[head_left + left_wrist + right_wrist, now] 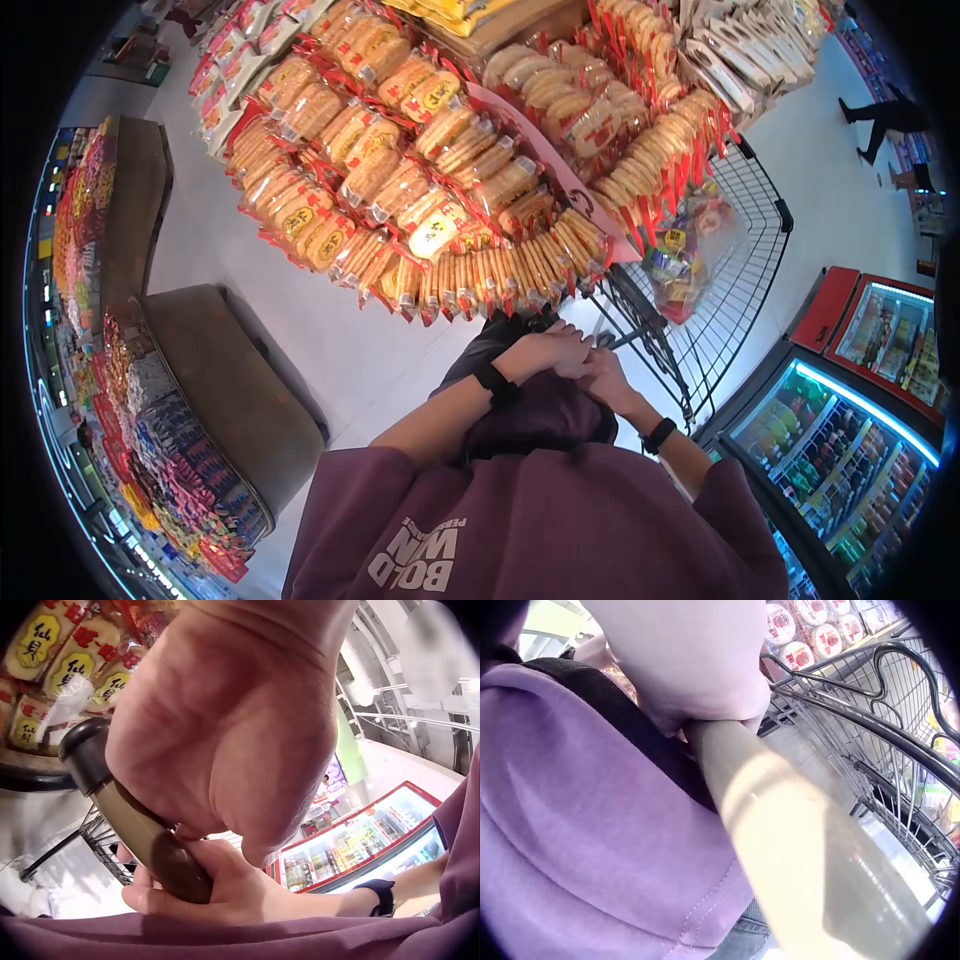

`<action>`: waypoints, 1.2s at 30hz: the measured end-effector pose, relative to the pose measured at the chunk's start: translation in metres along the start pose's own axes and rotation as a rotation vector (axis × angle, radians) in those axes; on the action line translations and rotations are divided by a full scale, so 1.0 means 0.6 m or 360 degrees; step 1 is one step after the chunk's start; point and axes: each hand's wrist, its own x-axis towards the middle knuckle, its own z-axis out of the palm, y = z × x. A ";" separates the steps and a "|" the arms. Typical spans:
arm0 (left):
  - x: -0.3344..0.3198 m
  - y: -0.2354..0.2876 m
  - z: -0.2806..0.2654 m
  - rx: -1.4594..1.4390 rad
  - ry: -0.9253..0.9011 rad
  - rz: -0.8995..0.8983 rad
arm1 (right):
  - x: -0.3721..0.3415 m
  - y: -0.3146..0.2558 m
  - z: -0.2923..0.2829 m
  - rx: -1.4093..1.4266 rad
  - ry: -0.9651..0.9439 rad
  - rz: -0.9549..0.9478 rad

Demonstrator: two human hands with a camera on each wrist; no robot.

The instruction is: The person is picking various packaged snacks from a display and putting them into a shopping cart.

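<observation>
The two hands meet in front of the torso in the head view, left hand point(555, 350) against right hand point(604, 378). An olive bar-like handle point(142, 832) with a black end cap runs beside the left palm point(225, 735); how the left fingers lie is mostly hidden. The right hand point(232, 889) curls its thumb and fingers round that handle. In the right wrist view the right hand point(705, 667) covers one part of the handle point(780, 825). A wire shopping cart point(745, 260) stands ahead at the right, with bagged goods point(680, 265) inside.
A round display of packaged crackers point(400, 170) fills the area ahead, close to the cart. Stands of colourful packets point(190, 450) line the left side. Lit drink coolers point(840, 450) stand at the right. Someone's dark-clothed legs point(880, 120) show at the far right.
</observation>
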 end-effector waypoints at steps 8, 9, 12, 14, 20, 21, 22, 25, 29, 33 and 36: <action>-0.060 0.035 -0.040 -0.0349 0.0132 -0.0098 | 0.018 0.026 -0.107 -0.0161 0.0184 -0.0570; -0.060 0.033 -0.041 -0.0411 0.0103 -0.0116 | 0.020 0.047 -0.125 -0.0129 0.0290 -0.0511; -0.061 0.030 -0.017 -0.0379 0.0343 -0.0177 | 0.040 0.167 -0.182 -0.0145 0.0713 -0.0134; -0.060 0.030 -0.004 -0.0366 0.0477 -0.0125 | 0.062 0.282 -0.218 -0.0335 0.0822 0.0363; -0.059 0.034 0.005 -0.0516 0.0673 -0.0129 | 0.067 0.644 -0.288 -0.0521 0.1024 0.1151; -0.058 0.036 0.008 -0.0516 0.0687 -0.0156 | 0.059 0.727 -0.298 -0.0753 0.1040 0.1074; -0.060 0.036 0.010 -0.0513 0.0710 -0.0198 | 0.060 0.804 -0.308 -0.0814 0.1071 0.1132; -0.056 0.047 0.014 -0.0441 0.0766 -0.0269 | 0.097 0.847 -0.349 -0.0622 0.1508 0.1348; -0.051 0.052 0.026 -0.0420 0.0933 -0.0262 | 0.154 1.015 -0.360 -0.0047 0.1293 0.0799; -0.058 0.060 0.010 -0.0511 0.0906 -0.0318 | 0.252 1.001 -0.389 -0.0636 0.1022 0.0413; -0.062 0.061 -0.002 -0.0594 0.0847 -0.0318 | 0.276 1.012 -0.393 -0.0858 0.0937 0.0409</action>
